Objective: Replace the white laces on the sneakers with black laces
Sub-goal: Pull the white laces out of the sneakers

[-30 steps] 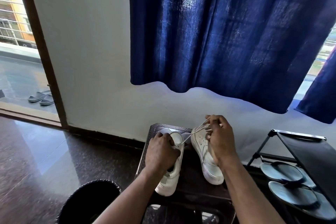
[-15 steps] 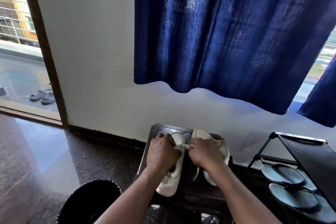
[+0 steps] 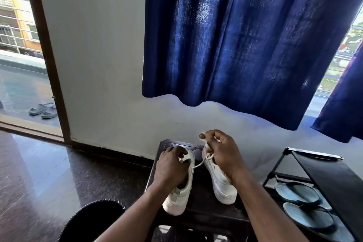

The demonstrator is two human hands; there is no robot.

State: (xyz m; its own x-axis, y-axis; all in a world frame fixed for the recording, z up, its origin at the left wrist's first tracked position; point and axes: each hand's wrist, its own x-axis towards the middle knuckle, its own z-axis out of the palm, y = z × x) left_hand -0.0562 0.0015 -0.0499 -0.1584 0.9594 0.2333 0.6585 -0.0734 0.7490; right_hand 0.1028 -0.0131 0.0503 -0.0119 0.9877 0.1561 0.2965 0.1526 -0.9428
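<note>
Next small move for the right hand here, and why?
Probably draw the right hand up and away to pull the white lace out: it runs taut from the sneaker to that pinch, and the left hand grips the sneaker, steadying it.

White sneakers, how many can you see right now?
2. Both stand on the dark stool: the left sneaker held by the left hand, the right sneaker beside it under the right hand, which pinches the white lace. None seems hidden.

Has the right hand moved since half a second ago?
Yes. Against the stool, the right hand has risen toward the wall, away from the left hand, stretching the white lace from the left sneaker.
</note>
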